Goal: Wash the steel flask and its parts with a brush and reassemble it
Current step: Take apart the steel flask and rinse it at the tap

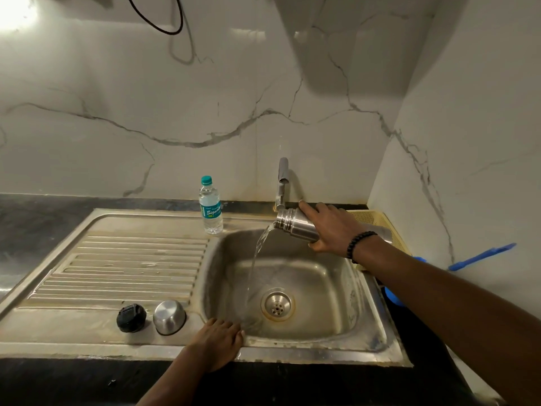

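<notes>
My right hand (332, 228) grips the steel flask (294, 222), tipped on its side over the sink basin (336, 288), mouth to the left just below the tap (281, 183). Water pours from the mouth down toward the drain (276, 305). The black inner stopper (131, 317) and the steel cup lid (169, 316), upside down, sit side by side on the draining board's front edge. My left hand (218, 342) lies flat on the sink's front rim, fingers spread, holding nothing. A blue brush handle (483, 256) shows at the right behind my forearm.
A small plastic water bottle (210, 205) with a teal cap stands at the back of the ribbed draining board (131, 268). A yellow plastic basket (377, 227) sits to the right of the basin. Marble walls close in behind and at the right.
</notes>
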